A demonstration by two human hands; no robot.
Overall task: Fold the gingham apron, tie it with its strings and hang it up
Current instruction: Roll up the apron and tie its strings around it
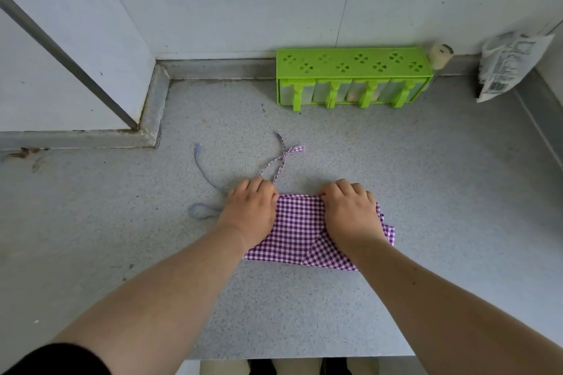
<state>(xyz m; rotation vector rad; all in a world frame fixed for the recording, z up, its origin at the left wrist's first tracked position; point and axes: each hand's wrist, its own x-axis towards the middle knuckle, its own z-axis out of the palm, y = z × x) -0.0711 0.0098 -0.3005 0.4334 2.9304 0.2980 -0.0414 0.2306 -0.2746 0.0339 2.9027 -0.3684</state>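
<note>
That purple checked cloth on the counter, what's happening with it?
A person is folding a gingham apron on a grey counter. Both hands rest on the far edge of the folded cloth, the left hand and right hand, with fingers curled onto it. The apron's strings lie loose on the counter beyond the hands, not yet tied round it. A green rack stands against the back wall.
</note>
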